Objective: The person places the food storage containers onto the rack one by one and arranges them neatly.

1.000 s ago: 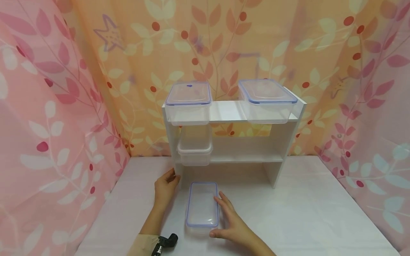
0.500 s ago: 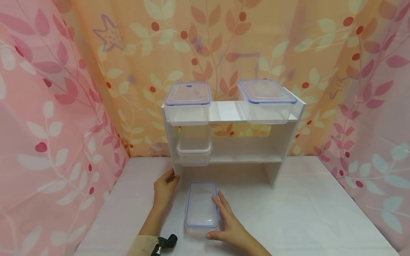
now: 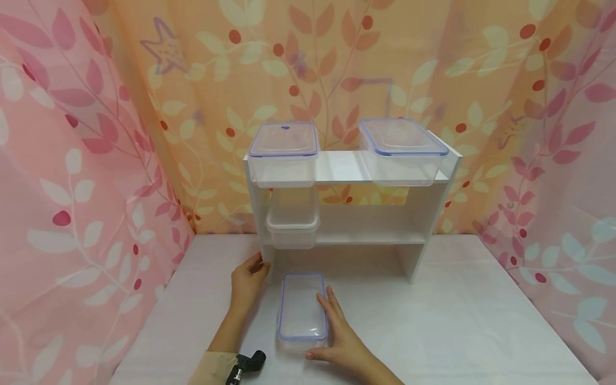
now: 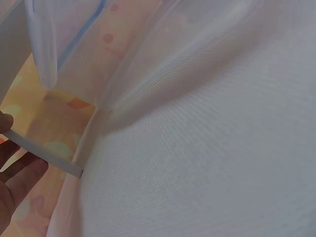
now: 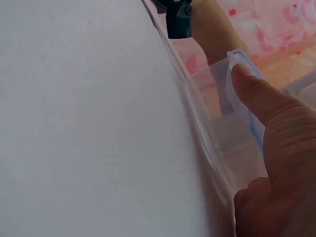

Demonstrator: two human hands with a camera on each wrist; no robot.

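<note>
A clear food container [image 3: 302,307] with a blue-rimmed lid stands on the white table in front of a white shelf unit [image 3: 370,232]. My right hand [image 3: 343,337] holds this container at its near right corner, fingers along the right side and thumb across the near end. In the right wrist view the thumb [image 5: 252,89] lies against the lid's edge. To the left, my left hand [image 3: 247,280] pinches the lower part of the shelf's left side panel [image 4: 47,154], thumb on one face and fingers on the other.
Two larger blue-rimmed containers, one left [image 3: 284,155] and one right [image 3: 404,152], sit on the shelf's top board. A white-lidded container [image 3: 292,224] stands at the left of the middle board, jutting past its front edge. Patterned curtains [image 3: 308,64] enclose the back and sides.
My right hand has shifted slightly left, its thumb further across the container's near end. The container has edged a little left too. My left hand stays at the side panel.
</note>
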